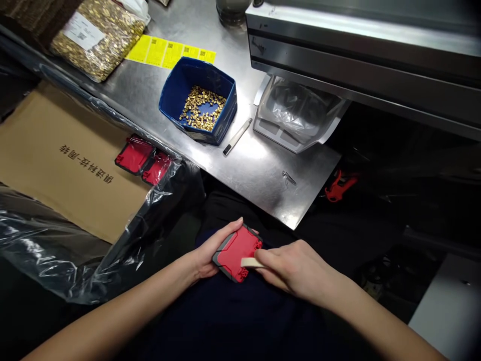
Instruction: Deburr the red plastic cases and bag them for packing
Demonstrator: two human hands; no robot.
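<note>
Over the lap, my left hand (211,251) is closed around the left side of a red and dark grey plastic part (238,248), its thumb along the upper edge. My right hand (291,266) grips a flat cream-coloured tool (249,262), perhaps a scraper; the fist hides most of its length. The tool's blunt tip lies over the red face, near the patterned details along the right edge. Whether the tip presses on the face, I cannot tell.
On the metal table (263,193) are a blue bin (227,116) of small brass pieces, a utility knife (237,137), nail clippers (289,178), a grey tray (278,136) and a bag of brass parts (108,37). A lined carton (67,185) at left holds two red parts (136,154).
</note>
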